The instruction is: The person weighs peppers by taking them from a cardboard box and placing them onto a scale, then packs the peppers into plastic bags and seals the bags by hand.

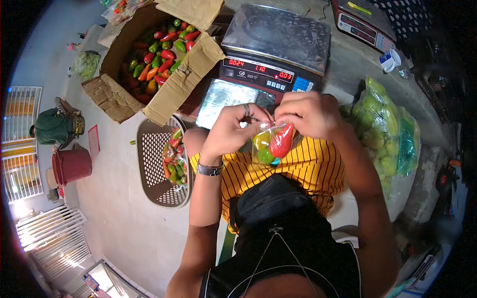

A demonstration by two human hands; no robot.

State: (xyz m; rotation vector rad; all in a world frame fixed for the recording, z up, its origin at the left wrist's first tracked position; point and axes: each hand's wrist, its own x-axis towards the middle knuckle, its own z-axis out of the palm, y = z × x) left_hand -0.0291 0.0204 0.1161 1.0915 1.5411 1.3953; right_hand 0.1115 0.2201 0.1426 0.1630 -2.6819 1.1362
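A small clear plastic bag (273, 144) with red, green and yellowish peppers hangs between my hands, above my lap. My left hand (232, 130), with a ring and a wristwatch, pinches the top of the bag from the left. My right hand (309, 115) pinches the bag's neck from the right, fingers curled and slightly blurred. Just beyond my hands stands a digital scale (276, 37) with lit red digits. A stack of clear plastic bags (226, 102) lies in front of it. At the upper left, an open cardboard box (186, 82) holds many red, green and orange peppers.
A plastic basket (154, 171) with bagged peppers stands on the floor at left. Large bags of green vegetables (380, 129) sit at right. A white mug (390, 60) and second scale (360, 27) are at upper right. Another person (52, 126) is beside a red bucket (73, 165).
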